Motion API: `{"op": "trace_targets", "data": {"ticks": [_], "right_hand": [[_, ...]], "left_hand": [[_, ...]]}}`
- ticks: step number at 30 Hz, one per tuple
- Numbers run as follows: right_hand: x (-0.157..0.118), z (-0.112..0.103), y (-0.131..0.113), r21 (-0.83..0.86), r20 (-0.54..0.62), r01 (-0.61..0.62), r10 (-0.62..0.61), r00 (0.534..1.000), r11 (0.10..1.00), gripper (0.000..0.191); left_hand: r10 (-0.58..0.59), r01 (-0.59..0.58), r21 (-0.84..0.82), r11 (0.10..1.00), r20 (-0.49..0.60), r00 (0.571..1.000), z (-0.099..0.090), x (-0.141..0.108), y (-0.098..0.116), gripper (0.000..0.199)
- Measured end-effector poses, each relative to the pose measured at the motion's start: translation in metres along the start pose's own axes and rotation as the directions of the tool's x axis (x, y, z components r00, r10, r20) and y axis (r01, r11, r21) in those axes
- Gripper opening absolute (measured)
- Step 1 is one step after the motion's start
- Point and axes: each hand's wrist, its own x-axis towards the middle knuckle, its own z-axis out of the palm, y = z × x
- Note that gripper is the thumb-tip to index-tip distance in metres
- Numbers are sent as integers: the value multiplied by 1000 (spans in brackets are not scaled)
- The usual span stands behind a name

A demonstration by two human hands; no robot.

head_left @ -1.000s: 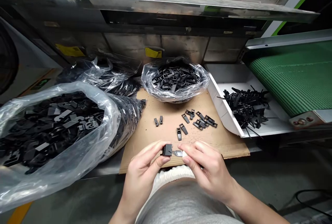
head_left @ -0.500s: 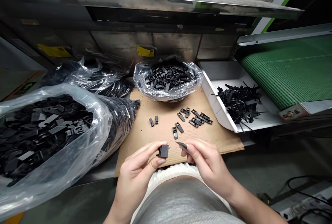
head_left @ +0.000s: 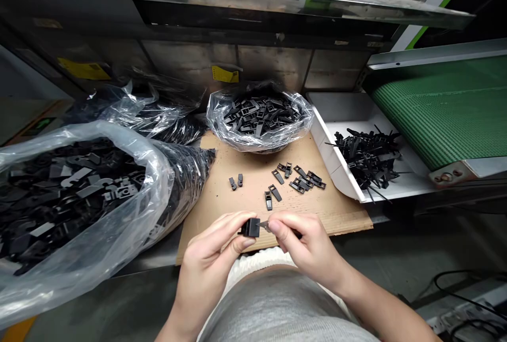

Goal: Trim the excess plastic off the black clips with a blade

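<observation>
Near the front edge of the cardboard sheet (head_left: 237, 210), my left hand (head_left: 212, 249) pinches a small black plastic block (head_left: 252, 227) between thumb and fingers. My right hand (head_left: 311, 244) is closed on a small, thin, pointed blade (head_left: 264, 225). The blade's tip meets the right side of the block, and its rear part is hidden in my fingers. Just beyond my hands lie several flat black plastic clips (head_left: 274, 192) with rectangular openings. Two smaller black pieces (head_left: 233, 183) rest to the left of these.
A large plastic bag (head_left: 158, 189) of black parts stands on the left. Behind the cardboard, a plastic-lined container (head_left: 222, 136) holds many black clips. At right, a white tray (head_left: 336, 165) contains thin black parts beside a green conveyor belt (head_left: 443, 110).
My right hand has moved left, bringing the blade's tip from a gap away to the block's side. The block has turned slightly in my left hand. The loose parts lie as before.
</observation>
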Motion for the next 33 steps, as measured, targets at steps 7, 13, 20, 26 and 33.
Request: {"op": "trace_targets", "data": {"ticks": [7,13,20,26,33], "right_hand": [[-6,4,-3,95,161,-32,16,987,995,26],[8,3,2,202,-14,-154,160,987,967,21],[11,-5,15,74,-178,-103,115,977,992,16],[-6,-6,18,-44,-129,-68,61,990,997,15],[-12,-13,9,17,-101,-48,50,994,999,24]], "left_hand": [[-127,129,16,992,-78,989,1,4,-5,25],[-57,56,58,997,26,998,1,15,-6,17],[-321,370,-261,892,214,923,2,14,-8,31],[-400,435,-461,773,177,899,11,20,1,29],[-381,377,-304,875,47,923,5,17,-12,17]]}}
